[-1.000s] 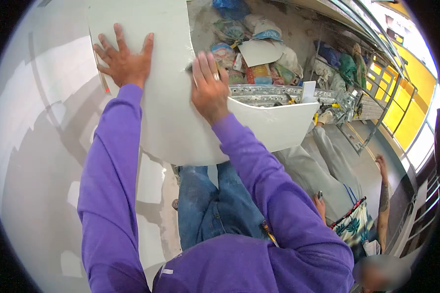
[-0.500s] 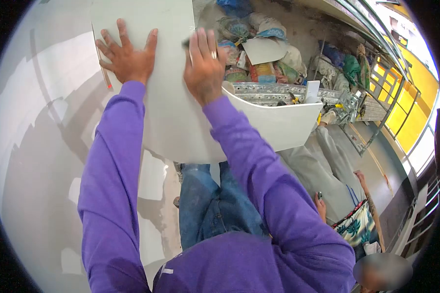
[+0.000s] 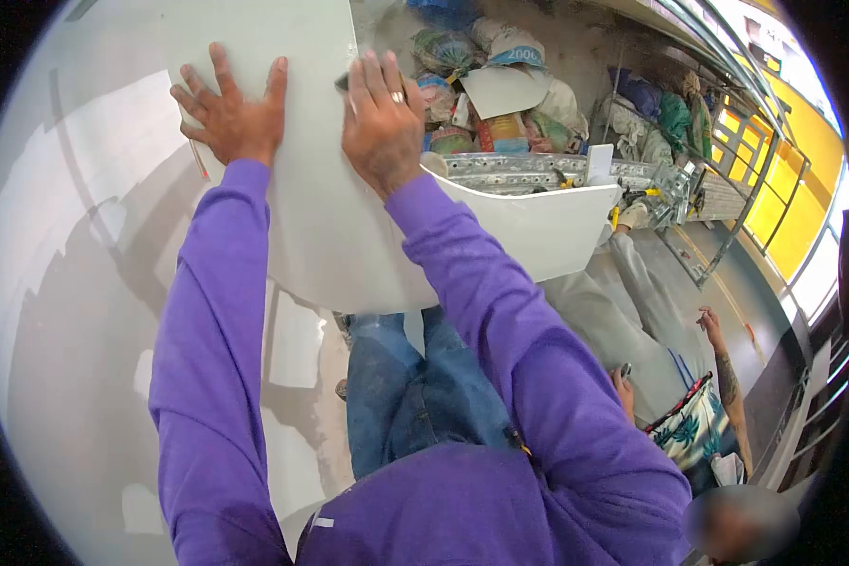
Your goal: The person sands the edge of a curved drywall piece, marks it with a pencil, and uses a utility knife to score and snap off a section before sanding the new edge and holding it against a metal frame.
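My left hand (image 3: 233,108) lies flat on a large white board (image 3: 307,208) with its fingers spread. Beside it, my right hand (image 3: 384,123) rests at the board's right edge, its fingers together over a dark object (image 3: 342,82). Only a small end of that object shows past the fingers, so its kind is hidden. A ring is on one finger of this hand. The board's lower edge is curved. To the right, a white panel with a curved rim (image 3: 538,226) extends from near my right forearm.
Metal profiles (image 3: 528,174) lie behind the curved panel. Bags and sacks (image 3: 500,94) are piled beyond them. At the right, a person in grey trousers (image 3: 604,321) sits close by, near a metal scaffold frame (image 3: 755,198). A white wall (image 3: 57,311) stands at left.
The view has shifted slightly, so the board and my hands appear a little further left. The nearby person's tattooed arm has swung outward and up. My left hand stays on the board.
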`<state>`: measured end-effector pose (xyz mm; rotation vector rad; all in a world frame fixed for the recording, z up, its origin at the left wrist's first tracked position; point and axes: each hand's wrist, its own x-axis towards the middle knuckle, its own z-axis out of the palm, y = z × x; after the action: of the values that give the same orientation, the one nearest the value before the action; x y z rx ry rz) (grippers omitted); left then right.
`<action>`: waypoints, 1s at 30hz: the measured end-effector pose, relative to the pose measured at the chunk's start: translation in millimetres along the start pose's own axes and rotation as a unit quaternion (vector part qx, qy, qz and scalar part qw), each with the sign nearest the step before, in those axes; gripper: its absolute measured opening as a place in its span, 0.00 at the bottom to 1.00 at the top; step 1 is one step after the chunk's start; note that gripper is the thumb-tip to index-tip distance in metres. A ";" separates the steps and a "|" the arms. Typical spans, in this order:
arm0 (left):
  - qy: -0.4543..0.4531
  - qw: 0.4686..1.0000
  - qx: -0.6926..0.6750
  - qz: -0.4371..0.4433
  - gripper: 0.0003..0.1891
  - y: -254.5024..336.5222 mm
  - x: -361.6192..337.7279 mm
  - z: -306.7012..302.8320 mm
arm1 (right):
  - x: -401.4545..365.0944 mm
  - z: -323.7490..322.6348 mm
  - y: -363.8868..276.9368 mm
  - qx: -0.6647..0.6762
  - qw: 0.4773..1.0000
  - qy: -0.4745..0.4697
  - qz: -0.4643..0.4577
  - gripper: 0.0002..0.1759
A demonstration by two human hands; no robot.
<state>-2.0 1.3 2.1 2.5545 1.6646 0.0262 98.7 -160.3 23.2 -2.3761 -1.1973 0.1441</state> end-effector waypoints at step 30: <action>-0.007 1.000 -0.015 -0.002 0.53 -6.0 -3.1 4.9 | -224.2 -223.0 169.1 -0.203 0.954 -0.219 0.034 0.28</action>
<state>-8.4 0.5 -3.2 2.5238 1.6514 0.0331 151.2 -502.3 117.3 -2.8449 -1.4561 0.5172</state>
